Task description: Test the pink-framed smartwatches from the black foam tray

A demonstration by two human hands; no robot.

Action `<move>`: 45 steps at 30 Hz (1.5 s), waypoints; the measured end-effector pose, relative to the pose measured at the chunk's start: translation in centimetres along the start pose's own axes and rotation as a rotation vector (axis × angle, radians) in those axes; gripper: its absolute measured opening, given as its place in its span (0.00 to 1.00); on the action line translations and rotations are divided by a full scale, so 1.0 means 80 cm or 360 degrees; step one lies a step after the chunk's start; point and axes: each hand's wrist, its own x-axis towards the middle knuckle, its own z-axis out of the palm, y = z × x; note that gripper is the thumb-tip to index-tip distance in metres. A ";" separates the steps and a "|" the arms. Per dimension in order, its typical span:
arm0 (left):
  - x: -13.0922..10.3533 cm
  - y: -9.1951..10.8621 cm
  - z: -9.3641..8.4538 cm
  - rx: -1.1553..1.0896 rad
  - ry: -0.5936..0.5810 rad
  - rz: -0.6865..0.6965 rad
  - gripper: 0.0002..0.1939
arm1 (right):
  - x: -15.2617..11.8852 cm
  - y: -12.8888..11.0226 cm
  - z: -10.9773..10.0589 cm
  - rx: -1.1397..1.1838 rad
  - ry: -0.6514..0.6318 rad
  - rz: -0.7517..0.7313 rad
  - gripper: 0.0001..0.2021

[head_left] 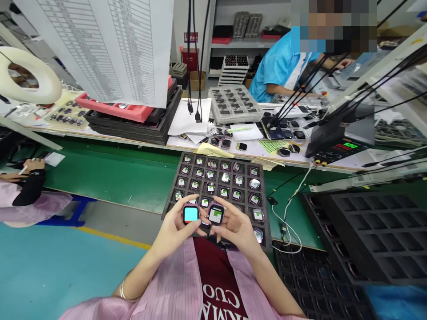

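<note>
My left hand (176, 229) holds a square watch face (191, 214) whose lit screen is cyan with a red strip at the bottom. Close beside it, my right hand (235, 224) grips a second watch face (216, 214) showing a white and green screen. Both are held upright over the near part of a dark foam tray (263, 191). Rows of similar watch faces sit in the tray's compartments, many with white and green screens. My hands cover some of the near compartments.
Beyond the tray runs a white bench (160, 146) with stacked foam trays (133, 129), a clear tray (235, 104) and a power supply (343, 142). Cables hang above. More black trays (310, 284) stand at the right. One person in blue (276, 66) sits opposite; another person's hand (35, 165) is at left.
</note>
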 end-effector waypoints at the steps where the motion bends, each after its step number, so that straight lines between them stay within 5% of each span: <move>1: -0.001 -0.001 -0.005 0.0002 -0.0003 -0.0004 0.28 | 0.004 0.006 0.000 -0.0104 -0.0037 -0.0001 0.33; 8: -0.003 -0.018 -0.050 0.0112 0.0007 -0.0096 0.38 | 0.055 0.090 -0.003 -0.1128 -0.0082 -0.0108 0.22; 13: 0.021 -0.073 -0.113 0.0906 0.0075 -0.0010 0.33 | 0.073 0.160 0.001 -0.1651 -0.0071 -0.0207 0.19; 16: 0.037 -0.105 -0.147 0.1157 0.0131 0.0003 0.26 | 0.064 0.177 -0.001 -0.1850 -0.0049 -0.0216 0.23; 20: 0.049 -0.129 -0.174 0.1402 0.0150 0.0010 0.26 | 0.043 0.158 -0.053 -0.1981 0.0175 -0.0198 0.28; 24: 0.062 -0.144 -0.195 0.1500 0.0337 -0.0018 0.44 | 0.015 0.119 -0.172 -0.2008 0.0937 -0.0066 0.31; 26: 0.074 -0.155 -0.202 0.1490 0.0522 -0.0072 0.39 | 0.002 0.111 -0.229 -0.1936 0.1274 0.0032 0.34; 29: 0.094 -0.173 -0.204 0.1411 0.0640 -0.0151 0.23 | -0.011 0.119 -0.278 -0.1726 0.1384 0.0181 0.22; 36: 0.091 -0.182 -0.185 0.1169 0.0658 -0.0132 0.18 | -0.028 0.142 -0.286 -0.1265 0.1403 0.0303 0.18; 41: 0.078 -0.190 -0.181 0.0988 0.0828 -0.0079 0.24 | -0.043 0.114 -0.274 -0.1011 0.1444 0.0273 0.34; 45: 0.064 -0.182 -0.200 0.0855 0.0916 -0.0095 0.30 | -0.056 0.090 -0.243 -0.0861 0.1511 0.0257 0.42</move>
